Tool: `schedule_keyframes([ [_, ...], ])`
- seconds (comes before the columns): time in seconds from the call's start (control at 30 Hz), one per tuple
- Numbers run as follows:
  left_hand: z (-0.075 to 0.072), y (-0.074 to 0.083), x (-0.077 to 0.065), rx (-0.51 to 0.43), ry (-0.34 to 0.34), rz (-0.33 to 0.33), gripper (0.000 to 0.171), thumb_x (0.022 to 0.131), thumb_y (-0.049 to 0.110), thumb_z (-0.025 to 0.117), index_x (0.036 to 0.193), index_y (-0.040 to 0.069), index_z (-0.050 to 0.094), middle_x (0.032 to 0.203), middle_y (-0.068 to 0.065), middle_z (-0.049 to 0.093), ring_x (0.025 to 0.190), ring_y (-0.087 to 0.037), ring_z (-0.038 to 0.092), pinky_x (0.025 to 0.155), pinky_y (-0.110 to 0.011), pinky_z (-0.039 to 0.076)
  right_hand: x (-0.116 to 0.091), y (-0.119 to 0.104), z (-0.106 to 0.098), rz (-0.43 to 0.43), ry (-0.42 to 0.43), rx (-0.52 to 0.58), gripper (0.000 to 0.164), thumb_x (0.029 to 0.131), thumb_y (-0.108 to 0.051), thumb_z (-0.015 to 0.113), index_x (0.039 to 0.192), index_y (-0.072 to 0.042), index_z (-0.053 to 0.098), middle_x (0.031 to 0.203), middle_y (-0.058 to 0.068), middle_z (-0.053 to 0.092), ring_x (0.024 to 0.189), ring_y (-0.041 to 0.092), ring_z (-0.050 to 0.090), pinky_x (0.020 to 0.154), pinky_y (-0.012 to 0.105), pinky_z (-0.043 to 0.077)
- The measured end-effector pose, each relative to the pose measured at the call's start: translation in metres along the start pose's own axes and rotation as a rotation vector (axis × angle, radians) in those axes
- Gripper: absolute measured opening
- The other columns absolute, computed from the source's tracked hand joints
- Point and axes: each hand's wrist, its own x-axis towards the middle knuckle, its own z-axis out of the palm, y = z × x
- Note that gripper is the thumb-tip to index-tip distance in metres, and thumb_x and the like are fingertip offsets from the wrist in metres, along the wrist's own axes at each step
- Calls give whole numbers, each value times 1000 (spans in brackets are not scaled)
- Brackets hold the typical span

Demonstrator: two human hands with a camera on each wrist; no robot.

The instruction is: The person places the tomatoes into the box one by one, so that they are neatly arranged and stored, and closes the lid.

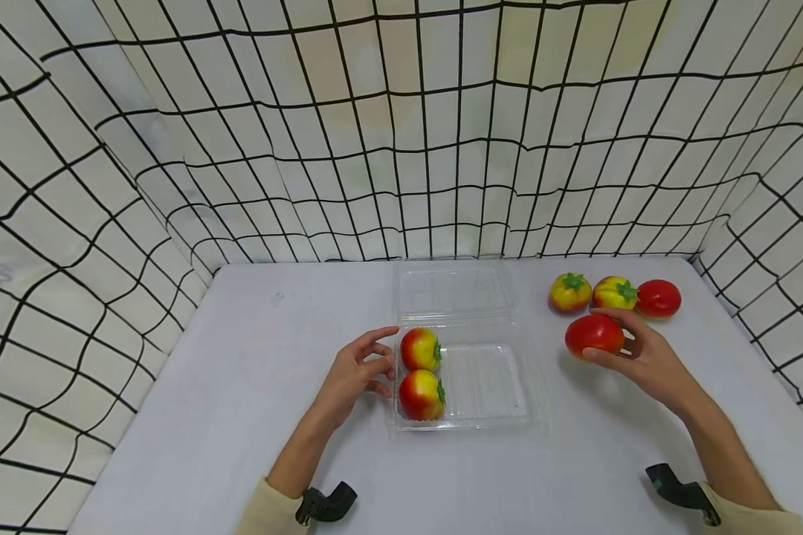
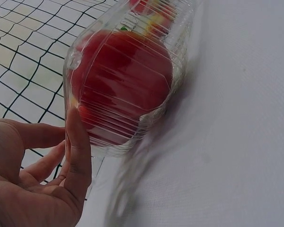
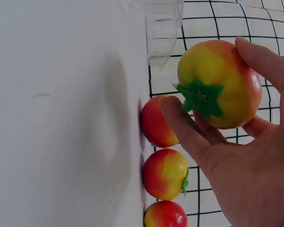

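Box [image 1: 488, 383]: clear plastic, standing unlidded on the white bench [image 1: 274, 319].
Lid [image 1: 455, 290]: folded back, lying behind the box along its rear edge.
Right hand [image 1: 645, 357]: grasping the held fruit between thumb and fingers, to the right of the box and above the bench.
Held fruit [image 1: 592, 336]: right of the box and well apart from it, raised, a shadow on the bench below; red from the head view, yellow with a green leafy crown from the right wrist.
Left hand [image 1: 358, 368]: released, fingers loosely bent, at the left wall of the box; from the left wrist, the fingers appear to touch the clear plastic.
Rear packed fruit [image 1: 420, 349]: inside the box, against its left wall, on the side toward the lid; red and yellow, crown facing the right of the box.
Front packed fruit [image 1: 421, 395]: inside the box, just in front of the rear one, coloured and turned alike.
Loose row: behind and to the right of the box, a yellow-orange fruit [image 1: 569, 294] nearest it, then a yellow fruit [image 1: 613, 293], then a red fruit [image 1: 658, 299] farthest.
Net [image 1: 388, 93]: black mesh, behind the box and to both sides.
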Motion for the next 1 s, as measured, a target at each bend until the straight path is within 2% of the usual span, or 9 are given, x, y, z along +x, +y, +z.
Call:
schedule_keyframes([
  [0.33,0,0,0,-10,-7,-2,50,100,7,62,149,16,56,104,-7,59,80,-18,66,64,-26,63,4,-9,10,-26,36,12,80,92,-23,79,159,-14,36,160,24,33,137,52,41,78,12,55],
  [0.6,0,-1,0,-2,-2,1,51,100,8,63,149,16,56,104,-7,60,81,-18,65,64,-26,63,6,-21,20,-82,43,17,84,90,-20,81,158,-8,33,157,23,38,136,46,46,82,9,53],
  [0.87,0,-1,0,-10,-2,2,50,99,8,64,148,17,57,105,-7,60,81,-18,66,64,-27,63,10,-27,26,-58,41,-19,81,91,-22,81,157,-12,37,156,24,40,136,49,47,83,7,49],
  [1.0,-1,-1,0,-14,-9,4,50,99,8,64,148,17,57,105,-7,60,80,-18,66,64,-27,63,11,-30,31,-44,30,3,80,92,-23,80,159,-16,37,157,23,40,135,49,48,82,9,51],
])
